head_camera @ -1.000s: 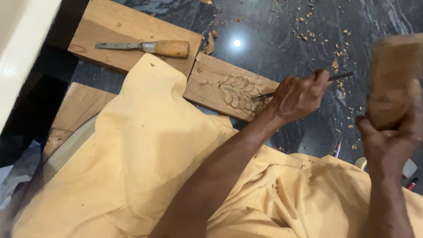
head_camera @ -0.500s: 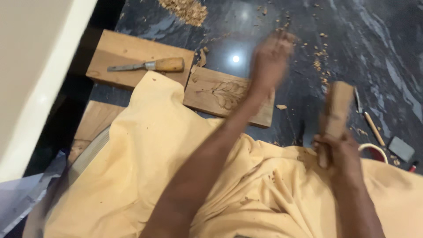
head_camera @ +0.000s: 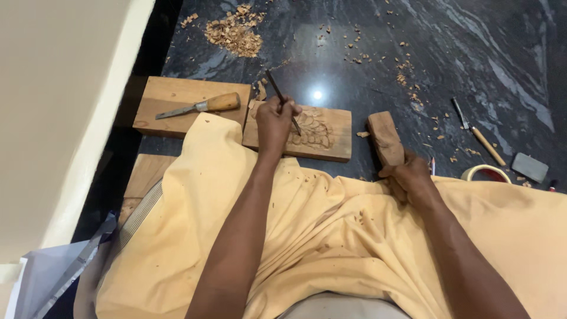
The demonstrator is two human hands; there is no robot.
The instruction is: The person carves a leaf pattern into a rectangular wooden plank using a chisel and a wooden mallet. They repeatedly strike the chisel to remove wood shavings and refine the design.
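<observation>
While left hand [head_camera: 275, 121] grips a thin chisel [head_camera: 282, 100] over the carved board [head_camera: 331, 139] on the floor & right hand [head_camera: 410, 177] wraps the mallet [head_camera: 385, 137], chisel could skid & gouge the pattern, imo, since board isn't clamped.

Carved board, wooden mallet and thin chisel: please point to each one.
carved board [head_camera: 322, 133], head view, on the carved pattern.
wooden mallet [head_camera: 384, 137], head view, on its block.
thin chisel [head_camera: 275, 87], head view, on the shaft.
</observation>
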